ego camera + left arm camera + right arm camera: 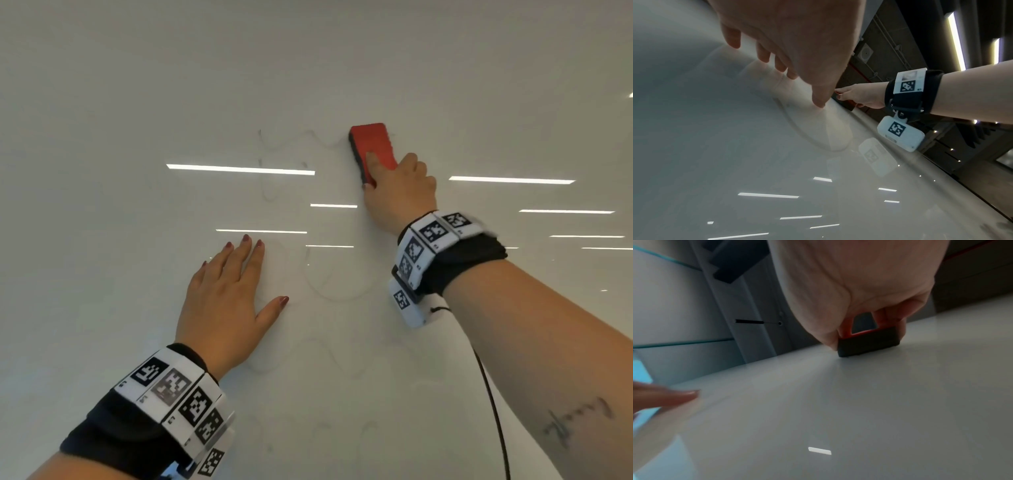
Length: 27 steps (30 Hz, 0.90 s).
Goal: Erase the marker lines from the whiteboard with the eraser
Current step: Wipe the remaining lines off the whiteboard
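The right hand (399, 185) grips the eraser (371, 147), its long axis pointing away, faint marker lines (274, 147) lying leftward on the whiteboard (137, 102) above the flat, open left hand (222, 301).

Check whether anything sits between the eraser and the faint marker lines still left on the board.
Nothing visible does. The right hand grips the eraser, pad on the whiteboard, at the right end of the upper marker lines. The left hand rests flat lower down, beside the lower loops, partly covering that area.
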Available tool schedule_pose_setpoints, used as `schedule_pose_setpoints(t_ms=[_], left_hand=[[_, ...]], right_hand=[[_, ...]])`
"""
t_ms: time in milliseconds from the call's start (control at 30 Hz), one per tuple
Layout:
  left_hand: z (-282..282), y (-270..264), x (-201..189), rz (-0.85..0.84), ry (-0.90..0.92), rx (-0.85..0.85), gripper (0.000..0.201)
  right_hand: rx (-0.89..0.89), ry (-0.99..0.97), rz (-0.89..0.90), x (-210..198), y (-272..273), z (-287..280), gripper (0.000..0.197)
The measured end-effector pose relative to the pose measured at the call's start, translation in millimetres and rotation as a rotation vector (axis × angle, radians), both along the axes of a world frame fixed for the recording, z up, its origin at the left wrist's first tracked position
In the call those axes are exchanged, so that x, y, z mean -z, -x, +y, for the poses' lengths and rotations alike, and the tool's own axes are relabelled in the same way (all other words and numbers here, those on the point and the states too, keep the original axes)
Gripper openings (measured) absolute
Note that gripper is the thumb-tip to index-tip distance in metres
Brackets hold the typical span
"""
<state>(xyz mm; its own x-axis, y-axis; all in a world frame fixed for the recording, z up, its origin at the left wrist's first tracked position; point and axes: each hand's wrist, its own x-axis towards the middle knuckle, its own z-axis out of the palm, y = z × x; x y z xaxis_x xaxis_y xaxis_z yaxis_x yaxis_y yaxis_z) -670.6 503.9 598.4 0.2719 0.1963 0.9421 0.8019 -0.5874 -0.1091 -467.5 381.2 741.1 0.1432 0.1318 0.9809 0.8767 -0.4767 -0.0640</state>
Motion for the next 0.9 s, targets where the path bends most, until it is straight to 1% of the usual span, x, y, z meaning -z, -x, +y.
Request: schedule_pose_setpoints(t_ms=[167,267,333,400,467,533,600,667,733,833,900], left_hand=[[-1.2,-1.7,-1.1,-0.008,0.018,0.008,0.088],[-2.2,-1.0,-0.5,-0.005,0.020,0.013,0.088],[-2.4,-0.4,-0.3,-0.005,0.022,0.019,0.088],[-2.1,-0.8,-0.2,-0.004,0.023,0.024,0.087],[-1.7,-0.6,0.3,-0.006,0.018,0.025,0.087],[-0.6,-0.4,0.8,-0.003,0.017,0.017,0.086],[-0.1,0.2,1.0,-0.002,0.013,0.016,0.086],[-0.1,0.3,1.1,-0.001,0.007,0.021,0.086],[0.1,0.3,1.3,0.000,-0.003,0.019,0.085],[0.4,-0.2,1.5,0.001,-0.007,0.010,0.085],[1.0,-0.5,1.7,-0.001,-0.006,0.002,0.084]], right_hand=[[-0.028,0.087,-0.224,46.7,23.5,9.9,0.055],[-0.005,0.114,-0.246,53.4,13.0,0.5,0.054],[0.016,0.060,-0.155,42.6,-5.7,-9.0,0.053],[0.043,-0.008,0.002,26.1,-27.7,-21.1,0.053],[0.085,-0.046,0.119,10.3,-42.2,-29.8,0.053],[0.094,-0.056,0.185,-3.9,-42.4,-30.7,0.053],[0.061,-0.058,0.208,-13.6,-29.3,-22.6,0.052],[0.023,-0.041,0.150,-16.8,-7.0,-9.7,0.051],[0.000,0.005,0.028,-13.5,21.0,5.0,0.051],[-0.013,0.090,-0.159,1.9,59.0,23.5,0.053],[-0.014,0.136,-0.268,17.4,69.6,30.0,0.053]])
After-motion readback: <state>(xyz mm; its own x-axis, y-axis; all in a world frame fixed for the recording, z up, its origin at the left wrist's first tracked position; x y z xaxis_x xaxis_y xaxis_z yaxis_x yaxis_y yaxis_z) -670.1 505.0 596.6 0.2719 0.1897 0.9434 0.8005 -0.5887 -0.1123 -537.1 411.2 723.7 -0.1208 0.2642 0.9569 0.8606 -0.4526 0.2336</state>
